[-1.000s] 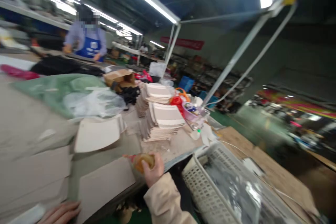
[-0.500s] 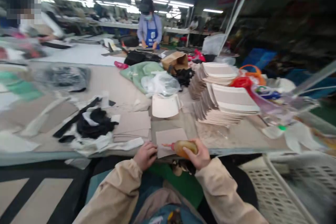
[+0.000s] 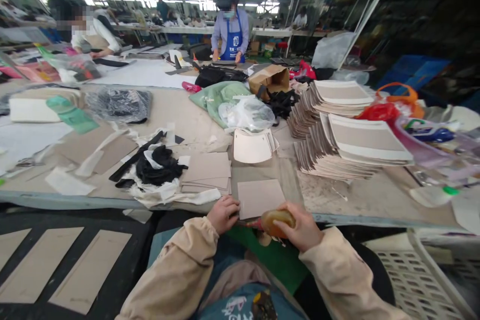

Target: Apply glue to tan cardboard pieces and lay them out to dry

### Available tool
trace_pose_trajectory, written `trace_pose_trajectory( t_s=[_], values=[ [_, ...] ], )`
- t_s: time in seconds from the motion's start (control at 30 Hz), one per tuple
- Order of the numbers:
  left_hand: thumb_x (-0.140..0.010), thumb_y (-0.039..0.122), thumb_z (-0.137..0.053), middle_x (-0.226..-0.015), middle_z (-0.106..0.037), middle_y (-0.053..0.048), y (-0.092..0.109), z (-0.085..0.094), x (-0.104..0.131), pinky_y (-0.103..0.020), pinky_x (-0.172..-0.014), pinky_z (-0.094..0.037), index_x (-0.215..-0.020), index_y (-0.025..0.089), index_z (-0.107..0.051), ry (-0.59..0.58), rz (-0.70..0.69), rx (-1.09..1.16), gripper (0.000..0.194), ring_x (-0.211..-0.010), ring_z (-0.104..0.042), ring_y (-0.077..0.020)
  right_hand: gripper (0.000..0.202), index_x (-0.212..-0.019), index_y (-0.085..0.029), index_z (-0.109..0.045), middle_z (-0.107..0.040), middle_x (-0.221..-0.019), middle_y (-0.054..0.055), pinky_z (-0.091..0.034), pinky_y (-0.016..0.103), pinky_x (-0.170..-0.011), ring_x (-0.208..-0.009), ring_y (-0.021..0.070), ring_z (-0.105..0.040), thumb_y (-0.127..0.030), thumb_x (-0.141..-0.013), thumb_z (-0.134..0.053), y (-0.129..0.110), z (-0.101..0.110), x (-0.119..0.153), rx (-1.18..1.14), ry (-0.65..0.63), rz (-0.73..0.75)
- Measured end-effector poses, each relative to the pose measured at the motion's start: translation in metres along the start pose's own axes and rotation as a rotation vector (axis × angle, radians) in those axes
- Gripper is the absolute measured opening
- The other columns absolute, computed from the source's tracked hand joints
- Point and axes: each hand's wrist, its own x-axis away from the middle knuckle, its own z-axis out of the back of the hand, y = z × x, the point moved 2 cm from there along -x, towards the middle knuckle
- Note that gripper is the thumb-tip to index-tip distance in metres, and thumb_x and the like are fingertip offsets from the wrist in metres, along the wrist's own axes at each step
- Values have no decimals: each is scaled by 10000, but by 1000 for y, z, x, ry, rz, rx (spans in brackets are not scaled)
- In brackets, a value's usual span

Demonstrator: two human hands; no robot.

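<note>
While the tabletop (image 3: pixel 180 110) fills most of the view, the work sits at its near edge. Big stacks of cut pieces (image 3: pixel 348 135) lie up and right of my right grip, a flat pile of brown sheets (image 3: pixel 208 170) up and left of my left grip, black scraps (image 3: pixel 157 167) further left.

The cardboard piece (image 3: pixel 260 197) lies flat between both grips, just above them, its lower-left corner under my left hand (image 3: pixel 223 214). That grip is closed down on the edge, fingertips pressing. My right hand (image 3: pixel 300 227) is wrapped shut around the amber squeeze bottle (image 3: pixel 276 221), red nozzle pointing left toward the piece.

To do this well, I judge: keep the left fingers pinning the corner so the piece can't slide, tip the nozzle onto the sheet rather than past its edge, squeeze lightly.

Against half a second earlier: the view has steadied and dropped slightly, and the piece and both hands sit a bit lower in frame. The bottle is tucked closer to the tabletop edge; the left grip stays on the same corner.
</note>
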Motion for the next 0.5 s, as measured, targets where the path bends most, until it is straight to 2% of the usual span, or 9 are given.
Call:
trace_pose_trajectory(
  t_s=[0.07, 0.1, 0.2, 0.27, 0.37, 0.5],
  values=[
    [-754, 151, -559, -946, -647, -84, 0, -1, 0, -395, -887, -456, -851, 167, -626, 1, -3, -6, 118, -926, -542, -196, 187, -881, -213, -554, -594, -809, 3, -473, 294, -689, -751, 180, -579, -317, -736, -611, -1, 6, 9, -82, -42, -50],
    [-751, 147, -561, -944, -646, -82, 0, -1, 0, -396, -891, -454, -853, 167, -624, -4, -1, -8, 122, -929, -543, -196, 214, -901, -213, -545, -598, -802, 3, -479, 292, -671, -731, 180, -582, -337, -740, -610, 1, 10, 13, -136, -19, -102],
    [-726, 127, -570, -951, -644, -73, 0, -2, 0, -401, -899, -449, -899, 168, -616, -24, 8, -9, 183, -934, -546, -197, 319, -950, -210, -515, -609, -806, 15, -495, 298, -652, -706, 190, -593, -426, -740, -621, 17, 25, 18, -235, 154, -249],
    [-710, 116, -578, -970, -642, -73, 0, -3, 0, -402, -896, -452, -947, 164, -609, -31, 10, -13, 244, -939, -542, -201, 354, -949, -209, -511, -612, -834, 30, -500, 320, -683, -737, 208, -599, -459, -732, -634, 30, 37, 17, -191, 266, -285],
    [-712, 112, -583, -997, -638, -79, -2, -3, 1, -405, -892, -455, -986, 156, -605, -34, 4, -36, 278, -956, -531, -210, 330, -937, -209, -521, -613, -854, 44, -498, 351, -706, -761, 225, -601, -451, -743, -631, 47, 54, 10, -42, 353, -252],
    [-750, 115, -567, -996, -639, -80, -2, -5, 2, -401, -893, -457, -977, 157, -615, -21, -18, -64, 236, -959, -526, -208, 225, -912, -215, -537, -604, -840, 46, -488, 355, -693, -767, 228, -590, -380, -774, -603, 53, 62, 0, 175, 374, -96]
  ],
)
